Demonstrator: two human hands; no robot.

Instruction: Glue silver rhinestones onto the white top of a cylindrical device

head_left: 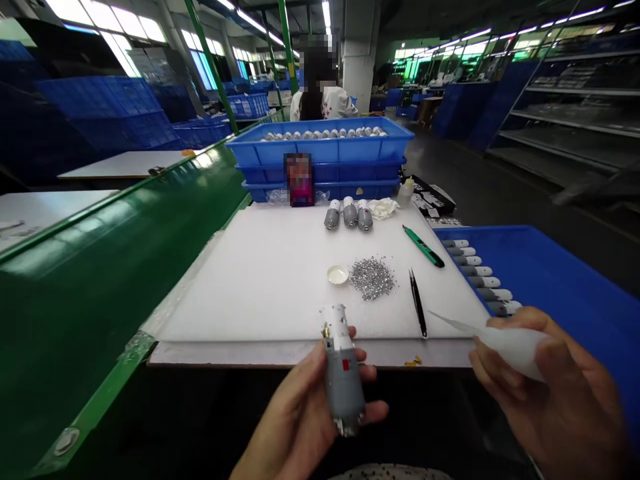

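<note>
A grey and white capsule-shaped part with a small red mark lies in my left hand, fingers curled round it below the table's front edge. My right hand grips a white squeeze bottle, whose thin nozzle points left over the board. On the white foam board sits a pile of small shiny silver pieces. Beside the pile is a round shallow dish with something pale in it. Black tweezers and a green utility knife lie to the right.
Three similar grey and white parts stand near crumpled tissue and a small bottle. Stacked blue crates stand behind, with a phone-like screen against them. A blue bin holds several parts. A green conveyor runs left; a person sits ahead.
</note>
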